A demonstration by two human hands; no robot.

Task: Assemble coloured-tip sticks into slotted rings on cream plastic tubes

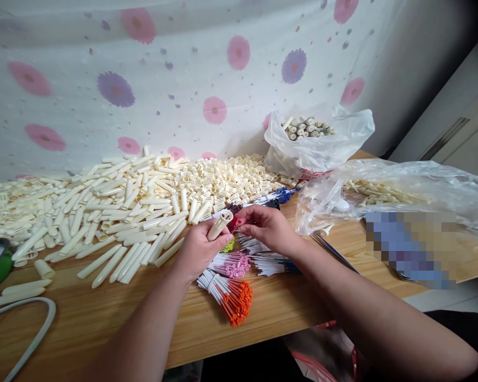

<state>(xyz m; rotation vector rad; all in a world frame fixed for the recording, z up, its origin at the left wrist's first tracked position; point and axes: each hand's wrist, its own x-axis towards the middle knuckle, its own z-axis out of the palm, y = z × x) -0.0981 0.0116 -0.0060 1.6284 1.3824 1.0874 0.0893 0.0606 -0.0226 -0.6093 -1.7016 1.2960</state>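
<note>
A cream plastic tube with a slotted open end is held in my left hand, its open end tilted up. My right hand has its thumb and fingers pinched together just right of the tube, at the red-tipped sticks; whatever is between the fingertips is too small to make out. Below my hands lie bundles of thin white sticks with orange tips and pink tips. Yellow-green tips show partly behind my left hand. Blue-tipped sticks lie beyond my right hand.
Loose cream tubes and short slotted pieces are heaped along the back. A plastic bag of capped pieces stands back right, near a clear bag with cream parts. A green-rimmed object and white cable lie left.
</note>
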